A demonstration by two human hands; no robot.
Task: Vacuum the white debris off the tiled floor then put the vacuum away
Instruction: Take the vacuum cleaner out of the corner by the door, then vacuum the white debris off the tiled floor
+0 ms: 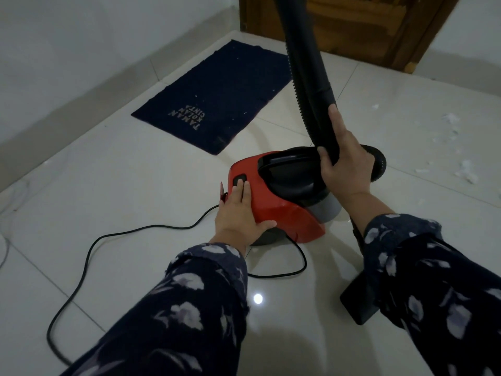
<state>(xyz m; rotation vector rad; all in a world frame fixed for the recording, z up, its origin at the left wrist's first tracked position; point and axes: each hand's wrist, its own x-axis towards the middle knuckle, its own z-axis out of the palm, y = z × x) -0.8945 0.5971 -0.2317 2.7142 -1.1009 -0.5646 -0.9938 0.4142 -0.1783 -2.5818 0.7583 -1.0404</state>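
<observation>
A red and black canister vacuum (282, 210) sits on the white tiled floor (135, 191) in the middle of the view. My left hand (240, 210) lies flat on its red rear, fingertips touching the black switch (240, 180). My right hand (344, 161) grips the black wand tube (311, 63), which rises out of the top of the frame beside the ribbed hose (296, 85). The black floor nozzle (357, 302) rests on the tiles under my right sleeve. White debris (465, 170) lies scattered at the right edge.
A black power cord (89, 251) loops across the floor from the vacuum toward the lower left. A dark blue doormat (217, 99) lies ahead by the left wall. A wooden door (352, 25) stands at the back.
</observation>
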